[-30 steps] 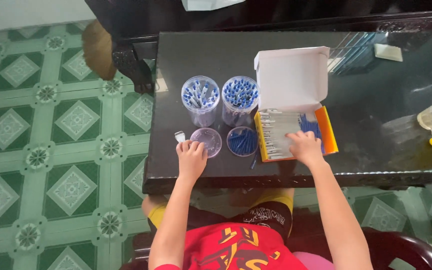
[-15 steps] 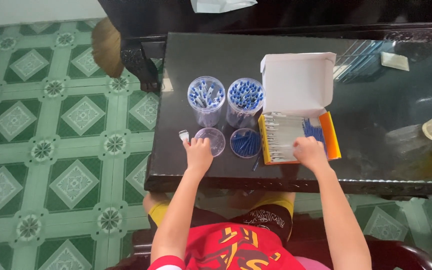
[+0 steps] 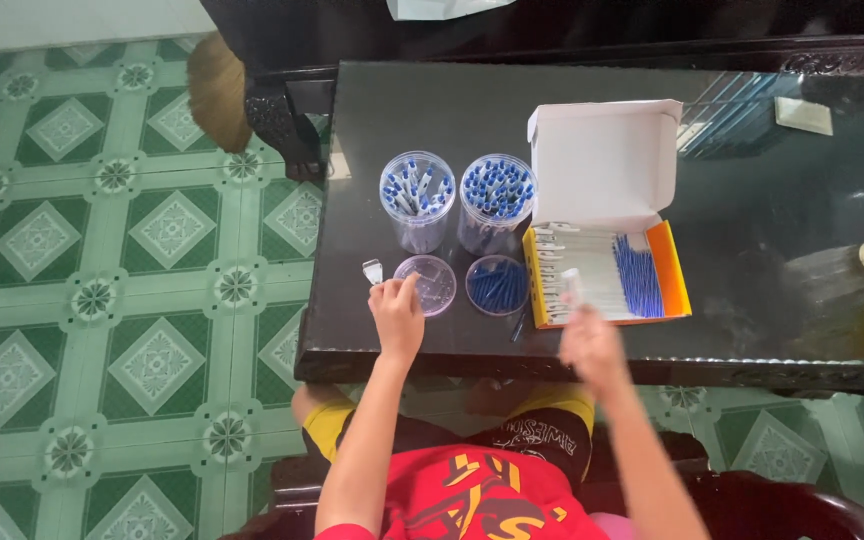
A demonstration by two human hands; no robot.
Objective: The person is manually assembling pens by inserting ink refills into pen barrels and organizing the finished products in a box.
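A person seated at a dark glass tabletop works over an open box of pens. The left hand rests at the near edge, fingers loosely curled, its fingertips touching the rim of an empty clear lid; whether it grips anything cannot be told. A small pale clip lies just beside that hand. The right hand, blurred, hovers over the near edge in front of the box, fingers closed on a pale, slim pen piece that rises over the box's white row. The box's white flap stands open toward the far side; inside, white pieces fill the left part and blue refills lie at the right against the orange wall. Two clear jars of blue-capped pens stand side by side to the left of the box, and a second lid holding blue parts sits between the empty lid and the box.
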